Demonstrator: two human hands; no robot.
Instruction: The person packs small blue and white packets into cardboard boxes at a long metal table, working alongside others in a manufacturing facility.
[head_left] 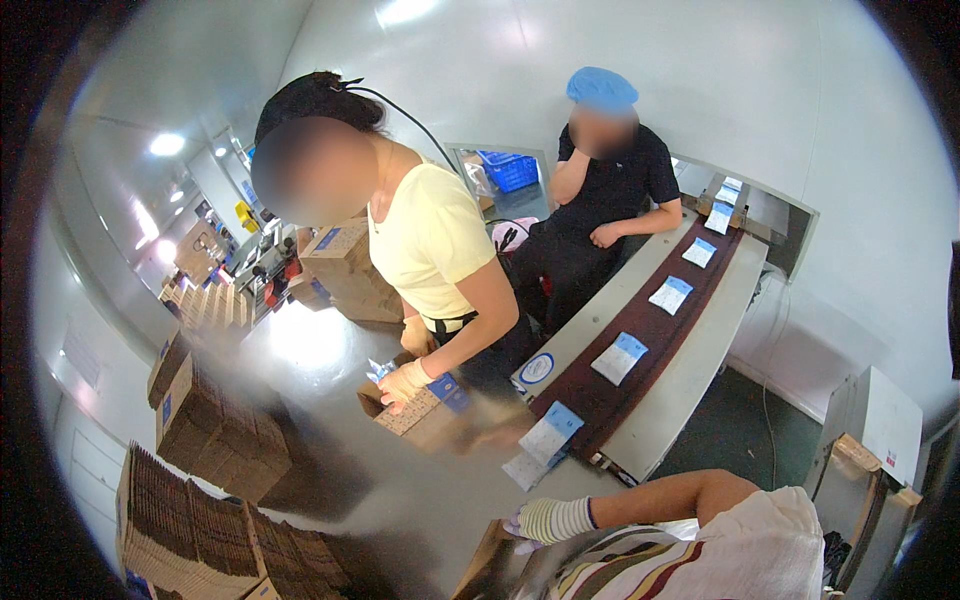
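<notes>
Packets (545, 436), white with blue tops, are piling at the near end of the dark conveyor belt (640, 345). The person's gloved hand (555, 519) is reaching into a brown carton (490, 565) at the worktop's near edge; its fingers' state I cannot tell. Judging by this, packing is under way, and next comes reaching for that packet. The other hand is out of view.

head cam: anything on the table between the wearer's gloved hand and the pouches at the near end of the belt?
Nothing. In the head view the grey table is bare between the gloved hand and the pouches at the belt end.
</notes>
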